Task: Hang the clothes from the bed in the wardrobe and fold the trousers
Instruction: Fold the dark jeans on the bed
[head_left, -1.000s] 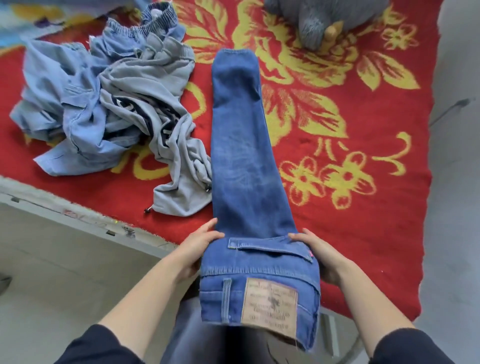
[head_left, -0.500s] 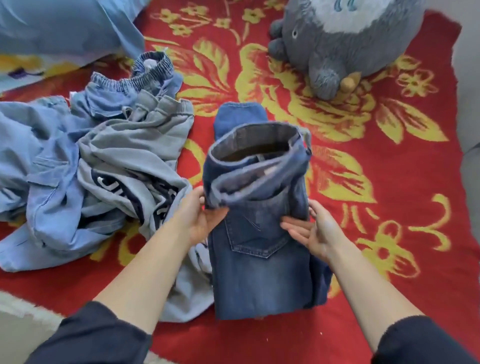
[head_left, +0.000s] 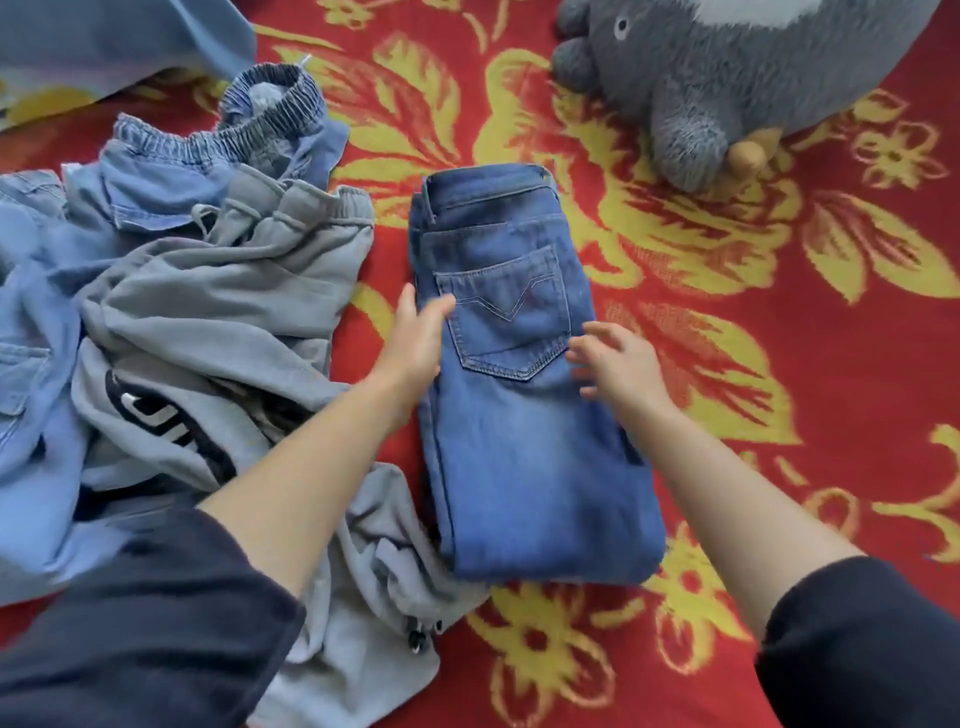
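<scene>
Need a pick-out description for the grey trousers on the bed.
On the red floral blanket, look left of the folded dark jeans. The grey trousers lie crumpled beside them: the only grey piece, with dark lettering, atop pale blue denim.

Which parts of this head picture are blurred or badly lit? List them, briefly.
Head view: the right hand is smeared, with soft-edged fingers. The left hand is crisper. The folded jeans are sharp, their pocket stitching clear. Head view lighting is soft and even, with no glare or hard shadows. The dark sleeves at the bottom edge look soft.
</scene>
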